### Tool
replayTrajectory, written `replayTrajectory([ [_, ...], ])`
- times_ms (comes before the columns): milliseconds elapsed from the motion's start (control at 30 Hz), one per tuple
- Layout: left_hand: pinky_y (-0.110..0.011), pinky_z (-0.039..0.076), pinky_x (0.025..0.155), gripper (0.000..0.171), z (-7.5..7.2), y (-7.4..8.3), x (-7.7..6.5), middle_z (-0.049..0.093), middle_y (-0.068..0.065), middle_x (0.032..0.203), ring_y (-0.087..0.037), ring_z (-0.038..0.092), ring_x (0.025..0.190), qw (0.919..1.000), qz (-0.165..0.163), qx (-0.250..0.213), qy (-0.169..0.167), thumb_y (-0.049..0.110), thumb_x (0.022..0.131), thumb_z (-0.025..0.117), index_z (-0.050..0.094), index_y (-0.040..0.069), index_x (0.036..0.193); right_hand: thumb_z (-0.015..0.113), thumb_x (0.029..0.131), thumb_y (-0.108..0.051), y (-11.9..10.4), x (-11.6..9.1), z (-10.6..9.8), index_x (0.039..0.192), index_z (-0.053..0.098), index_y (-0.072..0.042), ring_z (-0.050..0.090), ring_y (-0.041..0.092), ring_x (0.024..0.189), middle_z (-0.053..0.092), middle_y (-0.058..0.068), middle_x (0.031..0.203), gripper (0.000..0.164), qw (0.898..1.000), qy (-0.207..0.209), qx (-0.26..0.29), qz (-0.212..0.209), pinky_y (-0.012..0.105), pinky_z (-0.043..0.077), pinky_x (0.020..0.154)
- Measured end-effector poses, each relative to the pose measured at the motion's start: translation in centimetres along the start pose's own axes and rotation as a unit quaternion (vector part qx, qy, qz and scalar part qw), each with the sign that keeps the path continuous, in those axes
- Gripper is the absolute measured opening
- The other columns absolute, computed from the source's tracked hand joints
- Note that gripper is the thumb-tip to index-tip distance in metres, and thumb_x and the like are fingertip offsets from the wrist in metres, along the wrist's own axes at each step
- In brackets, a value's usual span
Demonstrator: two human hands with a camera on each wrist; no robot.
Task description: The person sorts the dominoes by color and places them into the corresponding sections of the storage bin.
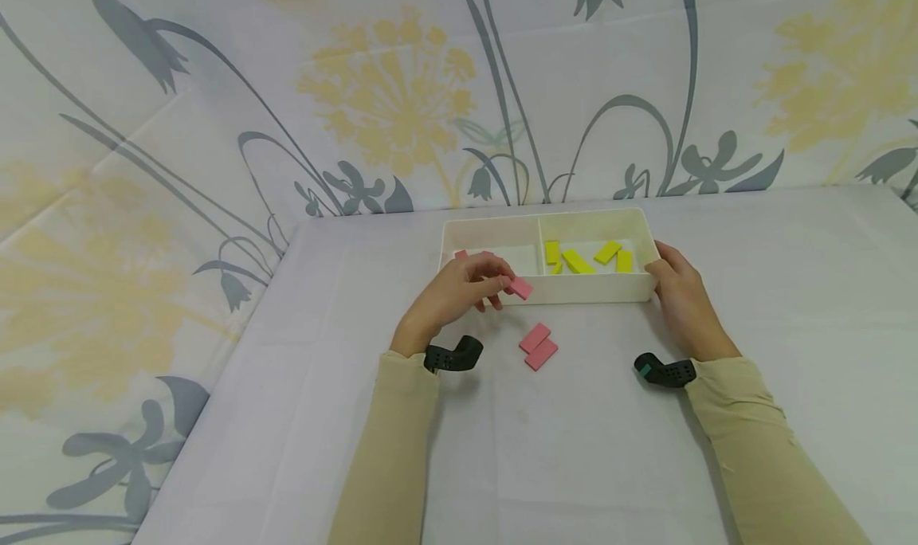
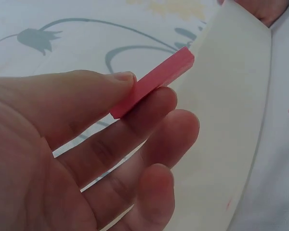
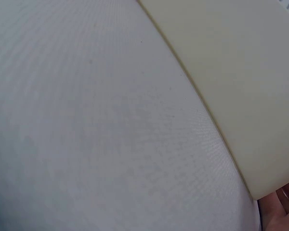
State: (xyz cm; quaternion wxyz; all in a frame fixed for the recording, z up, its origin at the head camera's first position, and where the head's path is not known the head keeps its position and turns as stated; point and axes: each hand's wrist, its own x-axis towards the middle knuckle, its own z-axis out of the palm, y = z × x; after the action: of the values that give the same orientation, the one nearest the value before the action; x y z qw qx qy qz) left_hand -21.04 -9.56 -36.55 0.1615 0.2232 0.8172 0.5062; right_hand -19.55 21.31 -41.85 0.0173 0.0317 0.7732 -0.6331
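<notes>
My left hand [image 1: 455, 290] pinches a small pink rectangular block [image 1: 521, 288] between thumb and fingers, over the front wall of a white divided box [image 1: 588, 290]. In the left wrist view, the thumb presses one face of the block [image 2: 159, 79] and its far end sticks out past the fingertips. My right hand [image 1: 684, 310] grips the box's right end. Only part of that hand [image 3: 279, 211] shows at the box corner in the right wrist view. Yellow blocks [image 1: 577, 261] lie in the right compartment. Pink blocks [image 1: 461, 253] show in the left one, partly hidden by my left hand.
Two more pink blocks [image 1: 534, 338] lie against each other on the white tablecloth [image 1: 559, 449], in front of the box. A floral cloth [image 1: 387, 91] hangs behind the table and along its left side.
</notes>
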Motion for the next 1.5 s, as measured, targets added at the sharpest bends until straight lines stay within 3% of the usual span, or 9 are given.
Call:
replayTrajectory([
  [267, -0.046, 0.046, 0.066, 0.014, 0.2, 0.2, 0.2, 0.063, -0.005, 0.096, -0.026, 0.063, 0.074, 0.9988, -0.011, -0.019, 0.043, 0.022, 0.090, 0.052, 0.060, 0.016, 0.100, 0.026, 0.095, -0.030, 0.0, 0.0, 0.1, 0.143, 0.015, -0.011, 0.017, 0.020, 0.132, 0.015, 0.007, 0.147, 0.053, 1.000, 0.003, -0.011, -0.011, 0.042, 0.018, 0.105],
  [467, -0.029, 0.043, 0.053, 0.019, 0.5, 2.5, -0.8, 0.059, -0.017, 0.100, -0.031, 0.063, 0.073, 0.9956, -0.035, -0.046, 0.074, 0.014, 0.091, 0.050, 0.057, 0.005, 0.106, 0.026, 0.095, -0.030, -0.1, -0.1, 0.1, 0.143, 0.015, -0.011, 0.018, 0.020, 0.131, 0.015, 0.007, 0.147, 0.053, 1.000, 0.002, -0.010, -0.011, 0.043, 0.018, 0.105],
  [733, -0.029, 0.041, 0.051, 0.021, 0.8, 0.8, 0.1, 0.059, -0.001, 0.104, -0.025, 0.064, 0.071, 0.9942, -0.044, -0.055, 0.081, 0.024, 0.091, 0.050, 0.059, 0.017, 0.108, 0.027, 0.095, -0.029, 0.0, -0.1, 0.0, 0.144, 0.014, -0.011, 0.017, 0.019, 0.131, 0.014, 0.006, 0.147, 0.053, 1.000, 0.000, 0.003, -0.008, 0.042, 0.017, 0.106],
  [867, -0.034, 0.042, 0.053, 0.021, 1.2, -0.1, 0.5, 0.059, 0.006, 0.103, -0.024, 0.064, 0.071, 0.9943, -0.051, -0.050, 0.079, 0.030, 0.089, 0.052, 0.059, 0.022, 0.107, 0.027, 0.095, -0.027, 0.0, 0.0, 0.0, 0.143, 0.014, -0.011, 0.016, 0.018, 0.131, 0.013, 0.007, 0.147, 0.053, 1.000, -0.002, 0.016, -0.008, 0.041, 0.016, 0.106],
  [1300, -0.038, 0.044, 0.058, 0.024, 1.7, -0.5, 0.7, 0.059, 0.002, 0.098, -0.022, 0.064, 0.071, 0.9943, -0.074, -0.020, 0.074, 0.034, 0.089, 0.051, 0.058, 0.026, 0.111, 0.027, 0.095, -0.029, 0.0, 0.1, 0.1, 0.143, 0.014, -0.010, 0.016, 0.020, 0.132, 0.013, 0.006, 0.147, 0.054, 1.000, 0.002, 0.004, -0.005, 0.042, 0.016, 0.106],
  [1500, -0.039, 0.044, 0.057, 0.023, 1.8, -0.3, 0.6, 0.058, 0.003, 0.101, -0.022, 0.064, 0.071, 0.9959, -0.059, -0.008, 0.068, 0.033, 0.090, 0.050, 0.059, 0.027, 0.110, 0.026, 0.095, -0.028, -0.1, -0.1, 0.1, 0.143, 0.013, -0.010, 0.015, 0.020, 0.132, 0.013, 0.006, 0.147, 0.054, 1.000, 0.004, 0.008, -0.004, 0.042, 0.016, 0.106],
])
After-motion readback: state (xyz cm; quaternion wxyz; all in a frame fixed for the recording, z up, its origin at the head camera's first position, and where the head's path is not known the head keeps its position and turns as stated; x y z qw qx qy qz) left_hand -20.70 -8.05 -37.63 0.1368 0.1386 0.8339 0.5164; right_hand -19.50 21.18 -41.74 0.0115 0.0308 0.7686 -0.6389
